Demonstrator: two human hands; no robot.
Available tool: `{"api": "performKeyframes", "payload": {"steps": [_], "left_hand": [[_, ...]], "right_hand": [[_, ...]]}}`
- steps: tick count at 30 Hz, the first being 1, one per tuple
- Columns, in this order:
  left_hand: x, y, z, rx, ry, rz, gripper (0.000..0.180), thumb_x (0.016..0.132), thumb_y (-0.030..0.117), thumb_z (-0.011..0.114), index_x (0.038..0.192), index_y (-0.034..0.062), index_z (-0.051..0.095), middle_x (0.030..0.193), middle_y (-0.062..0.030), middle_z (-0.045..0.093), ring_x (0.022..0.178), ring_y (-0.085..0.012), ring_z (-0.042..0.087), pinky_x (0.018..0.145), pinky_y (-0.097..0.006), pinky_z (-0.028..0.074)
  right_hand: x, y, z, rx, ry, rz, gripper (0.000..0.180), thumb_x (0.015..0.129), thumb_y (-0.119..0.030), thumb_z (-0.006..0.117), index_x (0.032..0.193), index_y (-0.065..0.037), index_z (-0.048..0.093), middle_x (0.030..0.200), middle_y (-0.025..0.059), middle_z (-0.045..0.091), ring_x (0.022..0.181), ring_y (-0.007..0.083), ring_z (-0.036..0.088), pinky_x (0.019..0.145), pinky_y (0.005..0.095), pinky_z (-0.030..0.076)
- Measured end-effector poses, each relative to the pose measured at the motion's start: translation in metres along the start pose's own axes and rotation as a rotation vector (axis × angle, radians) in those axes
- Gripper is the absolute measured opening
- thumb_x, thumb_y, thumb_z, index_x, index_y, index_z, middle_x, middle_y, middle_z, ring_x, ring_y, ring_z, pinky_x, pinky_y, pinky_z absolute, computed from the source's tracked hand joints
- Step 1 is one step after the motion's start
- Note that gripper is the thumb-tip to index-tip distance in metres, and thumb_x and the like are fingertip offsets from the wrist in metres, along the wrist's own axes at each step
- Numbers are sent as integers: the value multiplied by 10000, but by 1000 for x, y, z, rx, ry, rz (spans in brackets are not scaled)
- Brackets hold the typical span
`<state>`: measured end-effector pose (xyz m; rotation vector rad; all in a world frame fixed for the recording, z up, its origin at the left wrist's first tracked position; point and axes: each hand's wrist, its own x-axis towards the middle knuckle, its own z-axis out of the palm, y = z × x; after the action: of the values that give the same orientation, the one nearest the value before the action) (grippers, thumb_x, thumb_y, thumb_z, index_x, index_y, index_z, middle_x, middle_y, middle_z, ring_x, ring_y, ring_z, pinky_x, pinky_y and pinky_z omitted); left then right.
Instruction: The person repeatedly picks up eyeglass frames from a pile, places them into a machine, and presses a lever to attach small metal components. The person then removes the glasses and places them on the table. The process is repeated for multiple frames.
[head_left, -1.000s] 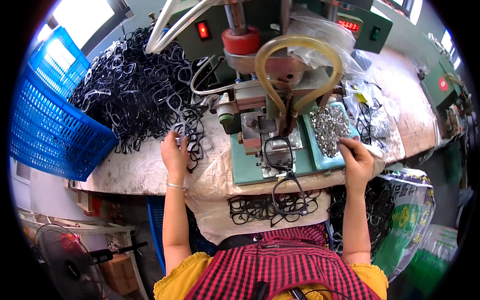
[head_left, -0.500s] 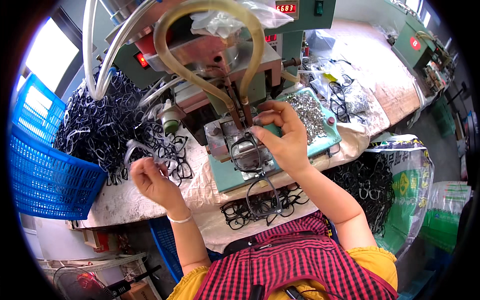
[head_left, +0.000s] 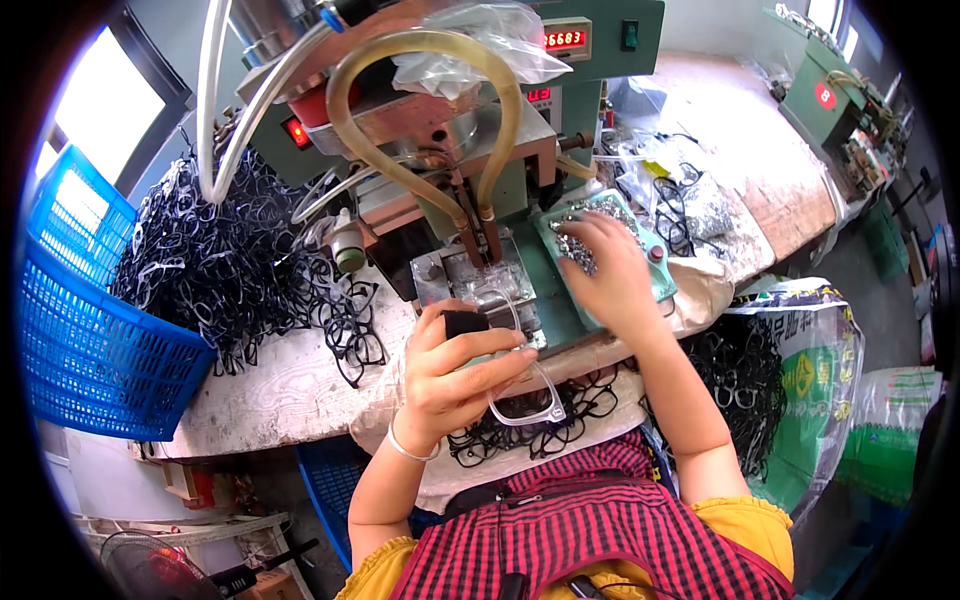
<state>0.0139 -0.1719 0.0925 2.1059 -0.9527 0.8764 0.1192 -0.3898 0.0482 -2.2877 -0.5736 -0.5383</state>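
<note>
My left hand (head_left: 455,375) is closed around a clear eyeglass frame (head_left: 527,412), held at the front of a green bench machine (head_left: 505,165). One rim reaches up over the metal fixture (head_left: 455,275) below the machine's two upright jaws; the other hangs nearer me. A black wrap or patch shows at a finger of that hand. My right hand (head_left: 612,270) reaches into a teal tray (head_left: 667,286) of small silvery metal parts (head_left: 607,203). Its fingers are bent and somewhat apart, tips among the parts; whether they touch one is hidden.
Left of the machine lies a big heap of dark eyeglass frames (head_left: 220,250) beside a blue plastic basket (head_left: 105,340). More black frames (head_left: 585,408) lie on cloth before me. At right, an open sack (head_left: 815,375) holds dark frames. A tan hose (head_left: 345,75) loops ahead of the machine.
My left hand has brought the clear frame from the left to the fixture. My right hand has let go of a black frame, which left the fixture, and moved right to the parts tray.
</note>
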Motion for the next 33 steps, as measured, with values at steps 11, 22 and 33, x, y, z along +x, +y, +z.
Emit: {"api": "performKeyframes", "payload": {"steps": [11,22,33], "left_hand": [[-1,-1,-13,-34,-87,-53,245,750,119,812,994,134,793,1046,-25,740,898,-230,661,953,-467,502],[-84,18,-76,380,728,-636,158,950,-51,603,1069,-32,704,1128,-135,707,1067,-204,652,948,-322,506],[-173,-156,-64,957,29,-973,368,733,318,860,900,65,651,1023,-115,644,983,-353,587,862,-444,481]], "right_hand": [[-18,65,15,-128,149,43,119,785,-120,764,889,-65,748,1258,191,665,1273,370,563,1058,450,450],[-19,67,17,-230,205,-83,115,781,-111,730,862,-42,685,1119,159,691,1157,363,618,934,449,512],[-15,54,15,451,337,280,75,844,-62,711,891,-26,666,825,25,683,764,116,623,728,271,491]]}}
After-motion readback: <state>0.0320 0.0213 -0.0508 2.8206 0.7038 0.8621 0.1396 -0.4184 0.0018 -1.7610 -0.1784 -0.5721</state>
